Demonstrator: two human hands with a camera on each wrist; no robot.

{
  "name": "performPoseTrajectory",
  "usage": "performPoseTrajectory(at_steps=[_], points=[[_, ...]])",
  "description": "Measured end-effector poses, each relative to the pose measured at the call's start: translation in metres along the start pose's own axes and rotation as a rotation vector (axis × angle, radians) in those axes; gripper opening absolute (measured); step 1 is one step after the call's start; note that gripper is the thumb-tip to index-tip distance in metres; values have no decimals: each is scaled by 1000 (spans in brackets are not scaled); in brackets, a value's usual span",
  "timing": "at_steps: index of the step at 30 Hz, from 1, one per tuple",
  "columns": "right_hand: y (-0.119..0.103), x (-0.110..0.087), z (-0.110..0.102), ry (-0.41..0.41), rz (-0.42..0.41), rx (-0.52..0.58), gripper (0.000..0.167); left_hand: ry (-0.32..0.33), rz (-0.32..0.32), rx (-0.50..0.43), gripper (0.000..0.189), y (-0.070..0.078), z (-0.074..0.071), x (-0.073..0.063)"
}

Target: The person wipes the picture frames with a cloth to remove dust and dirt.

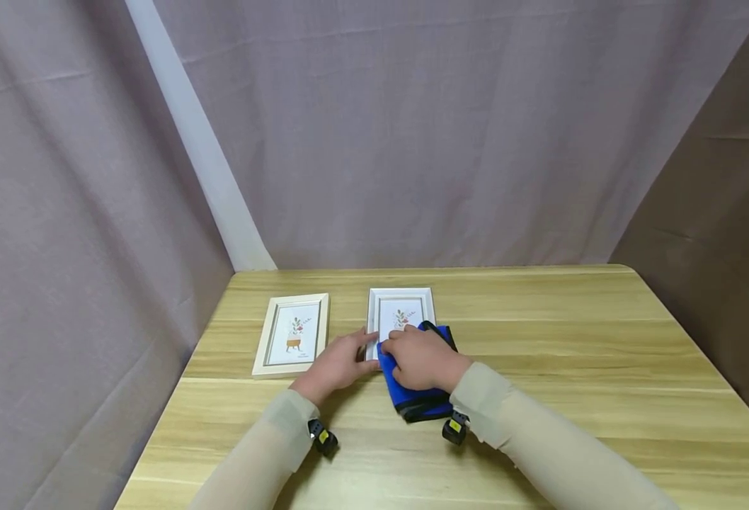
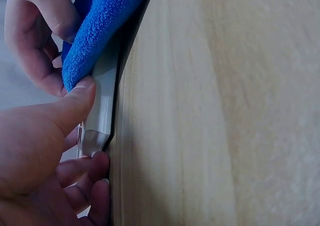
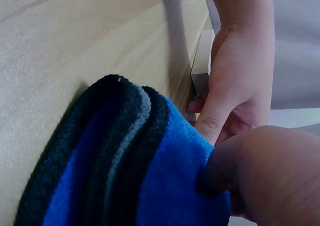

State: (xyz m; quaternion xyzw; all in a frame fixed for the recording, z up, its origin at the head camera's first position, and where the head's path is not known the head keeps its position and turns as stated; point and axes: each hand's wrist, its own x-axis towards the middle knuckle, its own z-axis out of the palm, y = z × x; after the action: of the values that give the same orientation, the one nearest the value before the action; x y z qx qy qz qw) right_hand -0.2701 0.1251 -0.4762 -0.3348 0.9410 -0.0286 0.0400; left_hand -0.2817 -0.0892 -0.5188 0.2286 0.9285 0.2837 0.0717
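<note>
A white picture frame (image 1: 401, 292) with a plant print lies flat on the table, its lower right part covered by a folded blue towel (image 1: 406, 398) with black edging. With thumb and fingers my left hand (image 1: 342, 360) holds the frame at its lower left corner. My right hand (image 1: 424, 358) grips the towel, fingers curled into it, over the picture. In the left wrist view the left thumb touches the tip of the towel (image 2: 102, 31), while the fingers reach the frame's side (image 2: 102, 101). Thick folded layers of towel (image 3: 175, 171) show in the right wrist view.
To the left of my left hand lies a second, cream picture frame (image 1: 322, 319) with a similar plant print. Both rest on a wooden table (image 1: 572, 340). Grey curtains (image 1: 413, 142) hang behind and at the left side.
</note>
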Motion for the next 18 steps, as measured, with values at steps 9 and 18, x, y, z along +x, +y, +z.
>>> performPoseTrajectory(at_steps=[9, 18], points=[[3, -4, 1, -7, 18, -57, 34, -10, -23, -9, 69, -1, 2, 1], [10, -9, 5, -20, 33, -63, 38, -5, -33, 7, 70, -1, 0, 0]])
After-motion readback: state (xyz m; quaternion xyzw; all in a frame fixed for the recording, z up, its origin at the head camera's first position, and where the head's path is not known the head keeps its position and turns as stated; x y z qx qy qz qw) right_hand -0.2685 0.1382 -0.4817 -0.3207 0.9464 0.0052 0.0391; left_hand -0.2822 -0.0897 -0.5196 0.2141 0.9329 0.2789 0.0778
